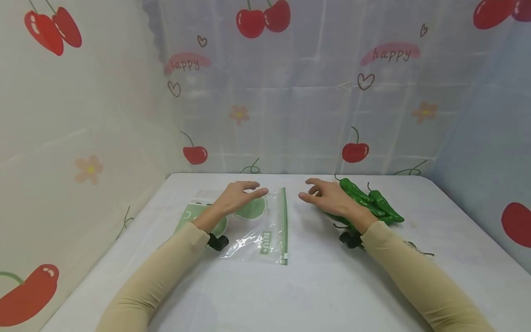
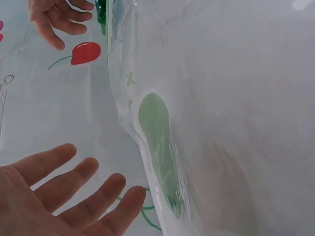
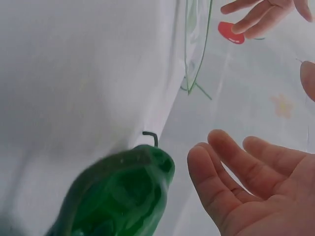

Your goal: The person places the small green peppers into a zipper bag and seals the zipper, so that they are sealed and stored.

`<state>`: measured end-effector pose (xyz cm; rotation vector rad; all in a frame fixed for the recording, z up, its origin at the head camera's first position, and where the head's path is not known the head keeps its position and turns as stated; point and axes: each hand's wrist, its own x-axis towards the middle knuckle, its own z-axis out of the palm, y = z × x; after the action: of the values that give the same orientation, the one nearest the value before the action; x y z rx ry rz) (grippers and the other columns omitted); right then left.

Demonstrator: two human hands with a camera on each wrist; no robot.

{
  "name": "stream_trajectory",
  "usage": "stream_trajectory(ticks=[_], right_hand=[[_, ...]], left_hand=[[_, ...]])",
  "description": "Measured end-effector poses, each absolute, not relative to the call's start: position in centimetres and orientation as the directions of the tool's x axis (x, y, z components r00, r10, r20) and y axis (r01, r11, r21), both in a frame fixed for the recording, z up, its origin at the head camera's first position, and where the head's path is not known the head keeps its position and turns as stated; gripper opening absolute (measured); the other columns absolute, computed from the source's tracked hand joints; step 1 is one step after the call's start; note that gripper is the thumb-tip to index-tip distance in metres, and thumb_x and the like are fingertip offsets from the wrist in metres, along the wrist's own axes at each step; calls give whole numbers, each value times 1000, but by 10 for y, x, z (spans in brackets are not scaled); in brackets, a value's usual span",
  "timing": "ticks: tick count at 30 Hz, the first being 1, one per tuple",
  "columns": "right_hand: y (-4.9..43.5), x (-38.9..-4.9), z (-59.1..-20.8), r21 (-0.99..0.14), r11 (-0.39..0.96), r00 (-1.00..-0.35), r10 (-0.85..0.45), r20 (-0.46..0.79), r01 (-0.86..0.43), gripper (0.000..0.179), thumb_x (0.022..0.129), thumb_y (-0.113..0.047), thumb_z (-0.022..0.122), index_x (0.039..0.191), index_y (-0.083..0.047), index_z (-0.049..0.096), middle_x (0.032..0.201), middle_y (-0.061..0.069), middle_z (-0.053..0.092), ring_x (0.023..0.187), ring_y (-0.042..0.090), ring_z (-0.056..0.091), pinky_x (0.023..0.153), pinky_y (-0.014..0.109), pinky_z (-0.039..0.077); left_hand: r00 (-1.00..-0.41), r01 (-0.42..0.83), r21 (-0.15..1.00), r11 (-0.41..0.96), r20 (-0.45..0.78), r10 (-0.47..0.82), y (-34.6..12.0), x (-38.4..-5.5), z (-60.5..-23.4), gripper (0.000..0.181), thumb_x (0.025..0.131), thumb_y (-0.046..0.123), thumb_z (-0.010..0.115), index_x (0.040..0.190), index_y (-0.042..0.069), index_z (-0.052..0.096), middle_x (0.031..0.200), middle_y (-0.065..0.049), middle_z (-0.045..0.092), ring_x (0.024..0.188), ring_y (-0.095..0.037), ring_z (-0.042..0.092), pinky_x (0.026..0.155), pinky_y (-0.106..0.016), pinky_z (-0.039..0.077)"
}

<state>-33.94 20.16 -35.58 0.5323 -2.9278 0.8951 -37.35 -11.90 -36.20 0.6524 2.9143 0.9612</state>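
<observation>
A clear zip bag (image 1: 244,240) with green printed shapes lies flat on the table, its green zip strip (image 1: 284,226) at the right. Over the bag, my left hand (image 1: 234,198) has its fingers relaxed and holds nothing; the left wrist view shows its fingers (image 2: 108,191) spread. To the right is a pile of green peppers (image 1: 383,207). My right hand (image 1: 327,198), also holding nothing, is at the left side of the pile and partly hides it. In the right wrist view, a green pepper (image 3: 130,196) is close to its fingers (image 3: 204,172).
The table (image 1: 298,295) has a white cover. Behind it and along both sides hang sheets (image 1: 282,101) printed with cherries, flowers and hearts. A black wrist camera (image 1: 351,240) partly hides peppers under the right wrist.
</observation>
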Motion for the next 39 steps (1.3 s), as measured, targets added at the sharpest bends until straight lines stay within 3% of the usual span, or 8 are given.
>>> stream_trajectory(ticks=[10,24,32,39], right_hand=[[185,-339,-363,-579,763,-954,-286,94,-286,69,99,-59,59,148,-10,53,134,19,67,125,37,62,98,55,55],[171,-340,-372,-586,765,-957,-282,66,-266,63,101,-51,60,145,-7,58,130,18,69,118,33,66,95,52,56],[167,-342,-374,-601,758,-959,-279,51,-253,60,102,-47,60,144,-6,58,129,20,69,114,33,67,92,50,58],[165,-345,-378,-643,729,-962,-271,42,-234,53,102,-42,61,141,-5,60,126,18,70,103,26,69,85,45,58]], left_hand=[[-935,336,609,718,126,331,-103,-369,-369,84,84,81,60,138,18,66,133,-4,69,134,-26,55,111,-53,46],[-945,301,620,725,90,315,-89,-362,-375,80,85,80,60,139,20,65,128,-5,70,125,-27,60,106,-52,49],[-932,307,662,684,64,356,-82,-357,-374,88,84,81,61,145,18,59,130,-8,68,100,-23,70,76,-36,59],[-941,259,690,676,22,339,-74,-351,-376,88,83,75,68,149,19,55,129,-8,67,90,-25,72,69,-32,60]])
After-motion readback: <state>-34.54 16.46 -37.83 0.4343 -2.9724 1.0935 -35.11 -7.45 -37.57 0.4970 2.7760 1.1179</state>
